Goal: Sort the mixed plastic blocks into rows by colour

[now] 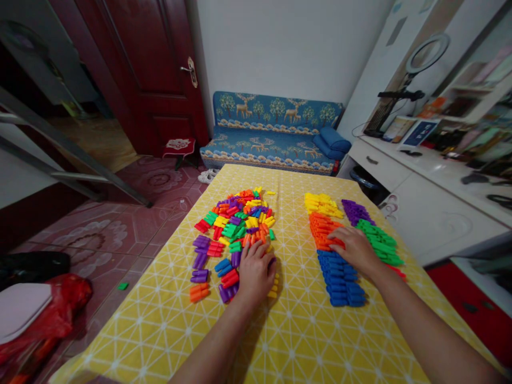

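Observation:
My left hand [258,269] rests over the near right side of a mixed heap of bullet-shaped plastic building blocks [230,230]. Its fingers are bent and slightly apart, touching orange blocks at their tips; the thumb side and palm are partly hidden. On the right of the table, my right hand [354,246] is at the near end of a stack of orange blocks [320,229], its fingertips closed around an orange block there. Just below that hand lie blue blocks [340,280]. Yellow blocks [322,204] sit beyond the orange ones.
Purple blocks [357,212], green blocks [380,242] and partly hidden red blocks [397,272] form another column at the right edge. A yellow patterned cloth [288,341] covers the table. One green block [122,286] lies on the floor. Beyond stands a blue sofa [272,141].

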